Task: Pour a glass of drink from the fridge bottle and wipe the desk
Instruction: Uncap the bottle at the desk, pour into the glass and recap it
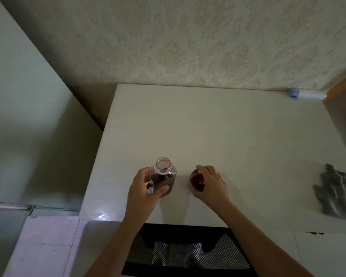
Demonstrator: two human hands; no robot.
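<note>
A clear bottle with dark drink stands upright and uncapped on the white desk. My left hand grips its body from the left, thumb across the front. To the right stands a small glass holding red drink. My right hand is curled round the glass from the right side. A crumpled grey cloth lies at the desk's right edge, apart from both hands.
A pale fridge side rises to the left of the desk. A white tube with a blue cap lies at the back right against the patterned wall. A black mesh chair seat sits below the desk's front edge.
</note>
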